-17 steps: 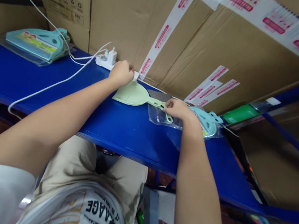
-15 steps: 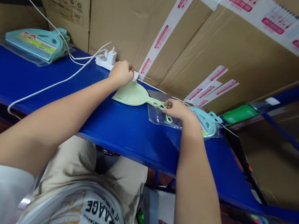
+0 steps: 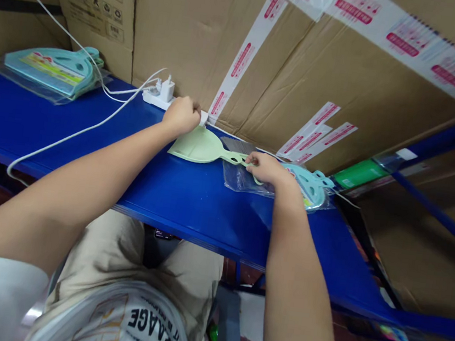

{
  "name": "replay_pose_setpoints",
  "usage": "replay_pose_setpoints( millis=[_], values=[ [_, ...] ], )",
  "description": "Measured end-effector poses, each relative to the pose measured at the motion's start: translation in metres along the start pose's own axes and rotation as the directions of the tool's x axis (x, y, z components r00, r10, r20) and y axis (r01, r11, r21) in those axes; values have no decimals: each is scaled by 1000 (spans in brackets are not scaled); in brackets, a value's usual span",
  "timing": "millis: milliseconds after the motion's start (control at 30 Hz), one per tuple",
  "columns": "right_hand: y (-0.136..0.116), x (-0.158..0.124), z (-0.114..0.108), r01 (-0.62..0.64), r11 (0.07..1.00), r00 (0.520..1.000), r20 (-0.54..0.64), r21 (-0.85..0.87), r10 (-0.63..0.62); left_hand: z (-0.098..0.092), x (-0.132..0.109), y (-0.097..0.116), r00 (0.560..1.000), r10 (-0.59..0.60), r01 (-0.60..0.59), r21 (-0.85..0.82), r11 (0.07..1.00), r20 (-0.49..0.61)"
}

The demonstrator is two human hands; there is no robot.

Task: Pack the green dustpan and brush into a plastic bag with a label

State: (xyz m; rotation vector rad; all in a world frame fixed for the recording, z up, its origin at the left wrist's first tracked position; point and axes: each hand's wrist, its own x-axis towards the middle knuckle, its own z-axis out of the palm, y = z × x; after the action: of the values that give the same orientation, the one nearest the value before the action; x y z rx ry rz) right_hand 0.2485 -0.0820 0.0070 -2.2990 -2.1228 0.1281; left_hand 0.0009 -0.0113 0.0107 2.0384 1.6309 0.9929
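A pale green dustpan (image 3: 199, 146) lies on the blue shelf, its pan to the left and its handle to the right. My left hand (image 3: 182, 115) is closed at the pan's far left edge; its fingertips are mostly hidden. With thumb and fingers, my right hand (image 3: 263, 166) pinches the end of the dustpan's handle. A second pale green loop shows just under that hand, mostly covered. Beneath the handle is a clear plastic bag (image 3: 237, 180). Beside my right wrist sits a light blue dustpan set (image 3: 312, 186) in clear wrapping.
More wrapped light blue dustpans (image 3: 49, 68) lie at the far left. A white power strip (image 3: 157, 98) with plugs and a trailing white cable (image 3: 78, 133) runs behind my left hand. Large cardboard boxes (image 3: 194, 33) wall the back. A green-labelled bottle (image 3: 363, 173) lies at the right.
My right hand has shifted slightly over the handle end, covering more of the second green loop. The left hand stays at the pan's edge. The whole view has moved a little.
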Motion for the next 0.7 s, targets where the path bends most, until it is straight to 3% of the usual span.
replay_pose_setpoints(
  millis=[233,333,400,500,567,700],
  values=[
    [14,-1,-2,-65,985,991,-104,159,82,4,4,-6,1000,3,-4,-60,998,-14],
    [21,2,-1,-9,968,970,-232,253,70,4,4,-7,1000,7,-9,-85,996,-21],
    [25,6,1,68,964,917,-397,257,41,3,4,-6,1000,5,-7,-97,995,-25],
    [25,13,6,200,961,797,-602,190,-47,2,4,-6,999,-11,7,-106,994,-35],
    [19,16,11,280,950,749,-650,138,-126,2,6,-9,999,-31,25,-130,991,-44],
    [-4,12,20,419,907,702,-647,38,-297,4,16,-18,989,-137,111,-315,943,-61]
  ],
)
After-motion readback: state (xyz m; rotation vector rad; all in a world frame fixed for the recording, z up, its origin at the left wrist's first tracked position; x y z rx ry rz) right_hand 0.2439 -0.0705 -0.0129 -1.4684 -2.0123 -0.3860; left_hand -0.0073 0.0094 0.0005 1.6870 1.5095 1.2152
